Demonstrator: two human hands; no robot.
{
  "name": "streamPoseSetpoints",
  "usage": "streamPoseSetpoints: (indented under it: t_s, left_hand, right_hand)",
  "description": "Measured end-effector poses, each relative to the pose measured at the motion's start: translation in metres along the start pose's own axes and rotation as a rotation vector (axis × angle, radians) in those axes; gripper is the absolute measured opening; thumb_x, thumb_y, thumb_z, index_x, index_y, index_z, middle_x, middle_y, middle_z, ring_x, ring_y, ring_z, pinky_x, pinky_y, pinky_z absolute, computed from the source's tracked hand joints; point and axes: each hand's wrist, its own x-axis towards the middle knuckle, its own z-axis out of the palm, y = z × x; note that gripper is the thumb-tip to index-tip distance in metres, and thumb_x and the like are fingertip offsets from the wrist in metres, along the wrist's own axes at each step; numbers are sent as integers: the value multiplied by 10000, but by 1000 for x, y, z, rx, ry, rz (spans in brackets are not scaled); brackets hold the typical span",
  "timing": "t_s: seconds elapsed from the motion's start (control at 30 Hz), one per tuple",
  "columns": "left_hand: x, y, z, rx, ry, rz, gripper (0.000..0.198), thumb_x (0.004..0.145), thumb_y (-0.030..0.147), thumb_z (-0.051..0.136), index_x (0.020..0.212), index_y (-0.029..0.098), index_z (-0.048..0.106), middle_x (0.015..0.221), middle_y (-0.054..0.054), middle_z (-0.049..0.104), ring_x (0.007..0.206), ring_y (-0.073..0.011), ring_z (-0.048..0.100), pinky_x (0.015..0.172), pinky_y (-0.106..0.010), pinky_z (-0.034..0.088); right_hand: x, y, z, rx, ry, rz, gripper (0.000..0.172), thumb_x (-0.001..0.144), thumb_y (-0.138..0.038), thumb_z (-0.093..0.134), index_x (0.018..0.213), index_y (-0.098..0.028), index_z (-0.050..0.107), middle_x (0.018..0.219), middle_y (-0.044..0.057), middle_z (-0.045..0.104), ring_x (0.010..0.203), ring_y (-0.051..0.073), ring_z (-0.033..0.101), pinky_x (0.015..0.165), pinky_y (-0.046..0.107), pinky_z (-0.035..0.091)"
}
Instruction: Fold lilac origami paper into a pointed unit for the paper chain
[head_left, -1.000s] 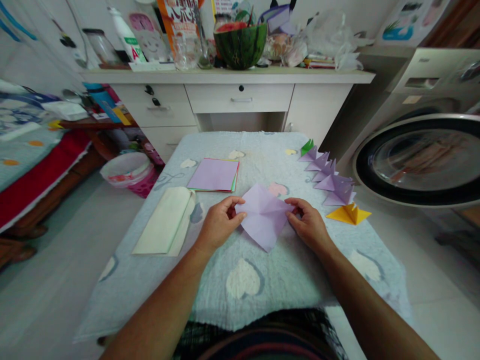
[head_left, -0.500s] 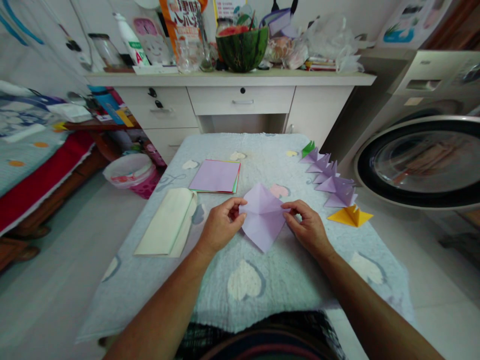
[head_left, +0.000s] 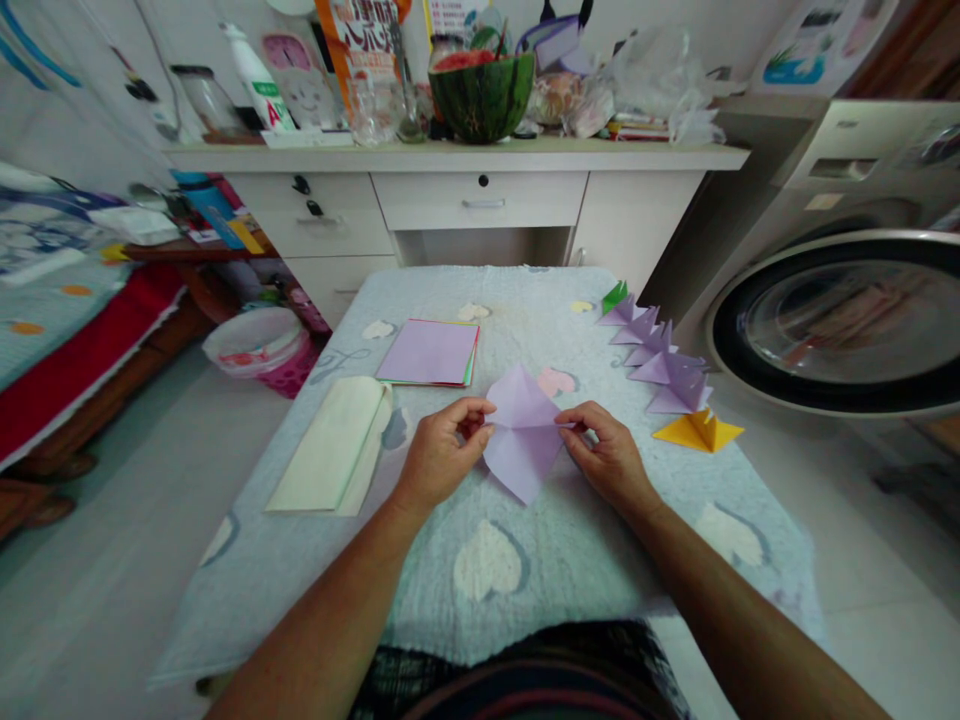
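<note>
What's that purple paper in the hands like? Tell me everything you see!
The purple paper looks thin and plain, with creases meeting near its middle. It is turned like a diamond, one corner pointing away from the person, one toward them. The left hand pinches its left corner and the right hand its right corner, and it bends between them. Whether it touches the patterned cloth below is hard to tell.
</note>
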Motion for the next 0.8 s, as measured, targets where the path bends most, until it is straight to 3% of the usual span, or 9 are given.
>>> streamPoseSetpoints:
  t_s: [0.17,0.37,0.57,0.63,0.7,0.8]
  left_hand:
    - [-1,3,0,12,-1,10,205,800,161,619,999,187,660,780,13,661,696,-107,600,685,-221,480]
    - [-1,5,0,74,8,86,114,816,150,602,913,188,648,777,9,616,682,-107,576,675,-226,479]
    - [-1,9,-1,158,66,178,91,804,148,610,845,198,675,1122,-67,558,873,-150,582,749,-271,496]
    - [-1,10,-1,164,52,202,95,811,137,601,843,199,665,1194,-74,561,948,-173,583,798,-294,490]
    - [-2,11,-1,136,9,225,110,831,125,572,863,198,648,1160,-71,598,923,-165,592,771,-278,484]
    - [-3,12,2,108,-56,239,122,850,114,539,882,196,624,938,-36,642,745,-126,579,691,-248,463]
  right_hand:
    - [0,0,2,-24,13,44,161,839,-195,571,986,-221,632,827,16,626,739,163,598,721,300,497]
    - [5,-6,2,10,-10,-44,114,847,-162,553,867,-229,643,843,31,598,827,184,593,768,333,492]
    - [13,-24,-4,-160,-50,-220,136,838,-139,589,868,-244,670,1133,74,603,1111,244,534,934,437,440]
    - [18,-32,-7,-172,-112,-274,143,855,-133,579,889,-240,668,1082,63,646,1063,229,557,923,424,433]
    - [23,-40,-8,-185,-159,-311,137,864,-134,579,896,-231,670,965,48,682,966,215,577,887,406,426]
    - [30,-50,-7,-217,-193,-327,139,873,-150,571,893,-230,683,891,39,694,915,216,566,870,405,404]
